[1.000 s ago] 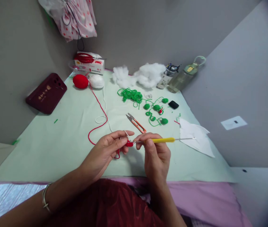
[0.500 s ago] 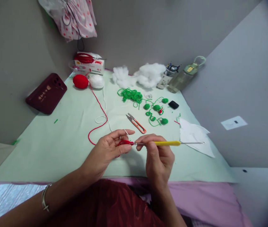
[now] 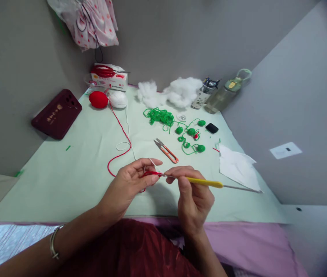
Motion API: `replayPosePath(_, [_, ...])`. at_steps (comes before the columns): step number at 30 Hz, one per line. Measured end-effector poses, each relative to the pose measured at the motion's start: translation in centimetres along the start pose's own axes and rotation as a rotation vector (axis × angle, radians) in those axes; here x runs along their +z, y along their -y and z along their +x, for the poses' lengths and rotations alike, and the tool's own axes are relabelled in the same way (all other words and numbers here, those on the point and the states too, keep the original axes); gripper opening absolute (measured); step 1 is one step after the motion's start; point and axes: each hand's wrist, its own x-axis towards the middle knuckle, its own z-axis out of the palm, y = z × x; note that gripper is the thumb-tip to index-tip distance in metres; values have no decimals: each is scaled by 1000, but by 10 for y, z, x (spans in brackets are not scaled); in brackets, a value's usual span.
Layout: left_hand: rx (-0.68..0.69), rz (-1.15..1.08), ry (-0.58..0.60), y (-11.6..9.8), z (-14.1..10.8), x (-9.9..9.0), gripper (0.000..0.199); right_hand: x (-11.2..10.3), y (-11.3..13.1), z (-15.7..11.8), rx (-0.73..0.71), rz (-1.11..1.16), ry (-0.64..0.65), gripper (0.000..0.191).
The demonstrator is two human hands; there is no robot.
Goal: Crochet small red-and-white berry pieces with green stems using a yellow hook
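Observation:
My left hand [image 3: 133, 179] pinches a small red crochet piece [image 3: 151, 174] between thumb and fingers, and white yarn [image 3: 153, 162] runs up over its raised index finger. A yellow-handled crochet hook [image 3: 205, 182] is gripped in my right hand [image 3: 193, 196] like a pen. The hook's tip meets the right end of the red piece; its exact seat in the stitches is too small to make out. Red yarn [image 3: 120, 154] trails from the red ball [image 3: 98, 99] towards my left hand. Beside it sits a white yarn ball [image 3: 118, 99].
Orange thread snips [image 3: 166, 151] lie just beyond my hands. Farther back are tangled green yarn [image 3: 159, 117], several green crocheted balls [image 3: 191, 131] and white stuffing [image 3: 183, 92]. A bottle [image 3: 223, 94] stands back right, white paper [image 3: 238, 165] lies right, a dark red phone [image 3: 57, 114] leans left.
The hook has tilted, its rear end swinging down and slightly right. My right hand has turned a little with it. The left hand still pinches the red piece, shifted slightly left.

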Motion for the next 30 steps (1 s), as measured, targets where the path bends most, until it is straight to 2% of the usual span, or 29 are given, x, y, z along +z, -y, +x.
replayPosePath(4, [55,-7,-15,-1,-1,2,28,-2,-1,-2,-53,-71,21,25])
replayPosePath(10, [99,-20,8,-4,-4,6,22,0,-2,-5,-218,-215,96,27])
replayPosePath(16, [108,-1,-20,-3,-2,4,21,-2,-3,-5,-86,-103,24,27])
replayPosePath(20, [84,13,-8,-1,0,4,30,-2,-1,-4,-96,-119,61,26])
replayPosePath(24, [73,29,12,-1,1,3,25,0,2,-4,-134,-166,53,26])
replayPosePath(30, [34,30,-48,-4,0,-1,24,1,6,-4,-46,-141,37,29])
